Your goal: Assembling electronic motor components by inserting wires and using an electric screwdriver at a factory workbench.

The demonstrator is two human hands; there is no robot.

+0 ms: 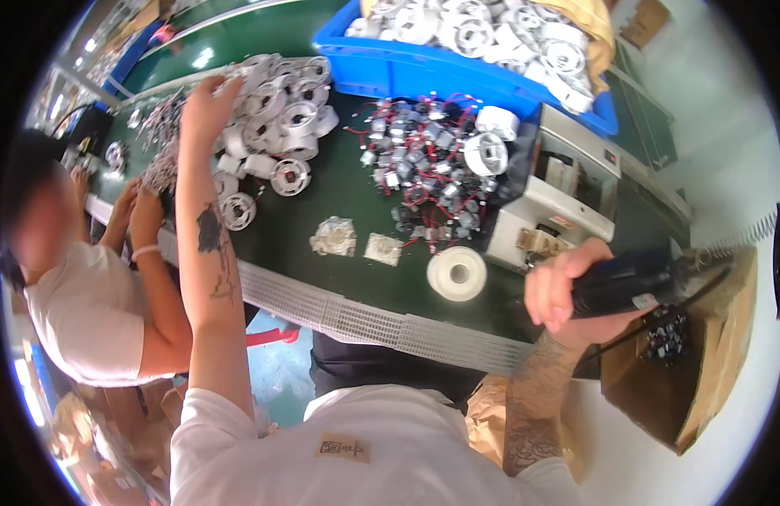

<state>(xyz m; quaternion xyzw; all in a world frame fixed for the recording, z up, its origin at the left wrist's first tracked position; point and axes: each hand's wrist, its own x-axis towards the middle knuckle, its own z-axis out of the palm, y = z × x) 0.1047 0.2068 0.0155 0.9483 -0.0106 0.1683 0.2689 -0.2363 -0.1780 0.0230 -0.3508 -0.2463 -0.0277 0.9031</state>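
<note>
Right hand (562, 282) clasps black tool (628, 281); left hand (209, 108), grip unclear; blue bin (381, 72) holds white parts (473, 35).

The person wears a white T-shirt (398, 468) with 2 short, loose sleeves (211, 422). Its chest bears 1 small tan rectangular patch (343, 448) with dark markings. The left forearm (202, 270) carries 1 solid dark tattoo block (209, 230), with finer dark linework (223, 277) running toward the elbow; dense, swirling line tattoos (532, 434) cover the right forearm (540, 392). Black legwear (373, 368) shows past the shirt's hem
</note>
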